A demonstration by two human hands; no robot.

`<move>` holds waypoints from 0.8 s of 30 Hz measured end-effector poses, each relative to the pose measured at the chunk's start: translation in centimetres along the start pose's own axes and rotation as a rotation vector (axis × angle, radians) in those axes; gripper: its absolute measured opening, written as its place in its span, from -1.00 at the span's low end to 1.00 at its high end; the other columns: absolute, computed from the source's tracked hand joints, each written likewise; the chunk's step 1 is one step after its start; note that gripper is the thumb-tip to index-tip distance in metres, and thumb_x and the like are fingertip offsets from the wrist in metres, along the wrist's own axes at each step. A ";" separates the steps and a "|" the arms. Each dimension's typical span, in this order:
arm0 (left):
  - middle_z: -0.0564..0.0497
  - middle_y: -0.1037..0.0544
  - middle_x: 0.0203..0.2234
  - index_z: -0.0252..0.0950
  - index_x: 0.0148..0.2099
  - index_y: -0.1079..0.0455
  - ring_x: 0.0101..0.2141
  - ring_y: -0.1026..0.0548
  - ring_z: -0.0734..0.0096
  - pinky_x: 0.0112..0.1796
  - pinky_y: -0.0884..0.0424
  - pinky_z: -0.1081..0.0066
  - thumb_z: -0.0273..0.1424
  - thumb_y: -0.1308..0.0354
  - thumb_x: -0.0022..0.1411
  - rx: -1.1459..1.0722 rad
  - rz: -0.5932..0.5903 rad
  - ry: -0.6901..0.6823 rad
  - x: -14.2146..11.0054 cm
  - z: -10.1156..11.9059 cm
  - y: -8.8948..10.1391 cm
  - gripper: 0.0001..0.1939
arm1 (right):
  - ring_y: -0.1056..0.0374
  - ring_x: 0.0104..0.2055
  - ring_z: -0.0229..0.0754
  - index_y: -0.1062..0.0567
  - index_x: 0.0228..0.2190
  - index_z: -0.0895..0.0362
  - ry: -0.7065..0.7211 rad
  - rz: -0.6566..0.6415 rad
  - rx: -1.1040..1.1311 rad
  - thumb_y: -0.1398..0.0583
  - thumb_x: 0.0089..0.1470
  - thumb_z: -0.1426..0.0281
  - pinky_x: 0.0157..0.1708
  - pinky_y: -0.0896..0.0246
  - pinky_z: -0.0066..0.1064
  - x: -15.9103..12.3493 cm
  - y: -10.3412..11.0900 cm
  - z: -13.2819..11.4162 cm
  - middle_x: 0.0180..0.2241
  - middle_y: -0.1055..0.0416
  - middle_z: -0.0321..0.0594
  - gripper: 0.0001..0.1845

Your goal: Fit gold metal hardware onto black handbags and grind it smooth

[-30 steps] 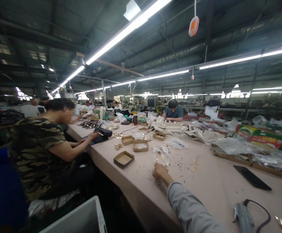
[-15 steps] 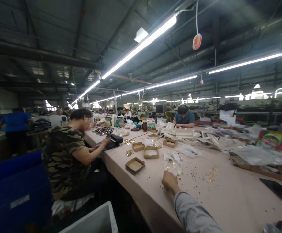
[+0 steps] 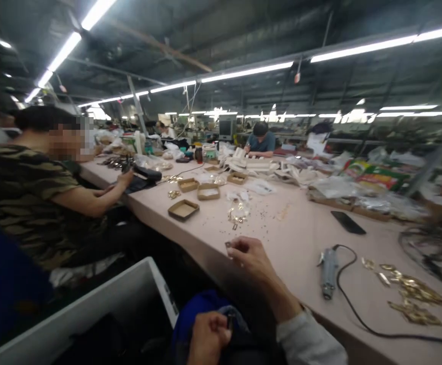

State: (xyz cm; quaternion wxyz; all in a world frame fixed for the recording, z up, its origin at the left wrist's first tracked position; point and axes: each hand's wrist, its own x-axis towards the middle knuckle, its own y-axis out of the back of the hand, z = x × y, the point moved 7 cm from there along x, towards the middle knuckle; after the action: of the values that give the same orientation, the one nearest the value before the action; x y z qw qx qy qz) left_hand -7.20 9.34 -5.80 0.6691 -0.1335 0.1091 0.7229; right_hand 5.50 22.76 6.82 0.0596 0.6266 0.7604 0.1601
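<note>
A small metal piece (image 3: 228, 245) is pinched in the right hand (image 3: 254, 257), beyond and apart from the left hand (image 3: 208, 332), where a dark item (image 3: 230, 322) is gripped. The piece is best held by its edges.

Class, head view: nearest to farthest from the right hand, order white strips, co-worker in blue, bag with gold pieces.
1. Bag with gold pieces: just beyond the right hand.
2. White strips: farther up the table.
3. Co-worker in blue: far side.
</note>
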 end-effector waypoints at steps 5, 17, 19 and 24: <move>0.03 -0.52 -0.66 -0.37 -0.51 -0.55 -0.60 -0.37 0.47 -0.53 -0.19 0.48 -0.49 -0.35 -0.24 -0.087 0.200 -0.023 -1.1 -1.3 1.1 -0.88 | -0.38 -0.44 -0.18 -0.69 -0.30 0.18 -0.186 0.001 0.411 -0.43 0.04 0.17 -0.39 -0.29 -0.38 -11.4 0.6 6.1 -0.47 -0.52 -0.19 -0.67; -0.05 -0.60 -0.61 -0.43 -0.45 -0.58 -0.58 -0.43 0.46 -0.51 -0.25 0.49 -0.58 -0.30 -0.20 -0.152 0.266 0.036 -3.6 -1.3 0.2 -0.86 | -0.46 0.00 0.06 -0.74 -0.30 0.09 -0.115 -0.094 0.448 -0.39 0.09 0.24 -0.06 -0.41 -0.25 -15.0 -2.0 5.8 -0.08 -0.52 -0.01 -0.80; -0.08 -0.62 -0.59 -0.43 -0.45 -0.59 -0.56 -0.47 0.43 -0.49 -0.30 0.48 -0.60 -0.29 -0.20 -0.161 0.253 0.029 -3.5 -0.9 -0.1 -0.86 | -0.46 0.00 0.05 -0.74 -0.34 0.09 -0.110 -0.080 0.364 -0.38 0.10 0.25 -0.08 -0.42 -0.27 -14.8 -2.1 6.1 -0.10 -0.53 -0.02 -0.82; -0.03 -0.55 -0.65 -0.43 -0.46 -0.58 -0.66 -0.35 0.55 -0.63 -0.16 0.54 -0.51 -0.35 -0.15 -0.168 0.200 0.047 -3.4 -0.2 -0.3 -0.90 | -0.49 -0.06 0.01 -0.71 -0.27 0.09 -0.083 -0.008 0.317 -0.42 0.06 0.26 -0.07 -0.43 -0.26 -14.4 -2.0 7.4 -0.11 -0.55 -0.04 -0.80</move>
State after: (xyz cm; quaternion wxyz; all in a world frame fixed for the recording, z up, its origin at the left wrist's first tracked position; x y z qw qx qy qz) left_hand -6.69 6.08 -4.82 0.5775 -0.1944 0.0764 0.7892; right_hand 8.76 9.68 -2.41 -0.0081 0.6312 0.7755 0.0118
